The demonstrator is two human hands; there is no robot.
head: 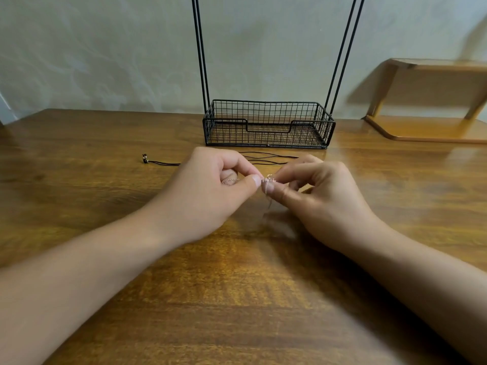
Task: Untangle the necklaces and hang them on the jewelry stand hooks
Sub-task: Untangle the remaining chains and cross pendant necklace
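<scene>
Barely started: both hands, left (210,191) and right (313,198), pinch the thin rose-gold chain necklace (267,180), black cord necklace (263,158) unhung, wire stand (268,125) hooks out of view.

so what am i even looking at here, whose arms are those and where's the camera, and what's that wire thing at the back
There is no machine here: these are a person's two bare arms, filmed by one wide-angle camera worn on their head, looking forward and down. That is why the arms come in from the bottom corners.

The left hand and the right hand meet in the middle and both pinch a very fine pale chain necklace, which seems to be bunched in a small tangle between the fingertips. It is too thin to see in detail.

Everything sits on a wooden table. Behind the hands lies a black cord necklace, with a small pendant or clasp at its left end. The wire thing is the jewelry stand: a black mesh basket base with thin rods rising out of view, so its hooks cannot be seen. A wooden shelf stands at the right.
</scene>
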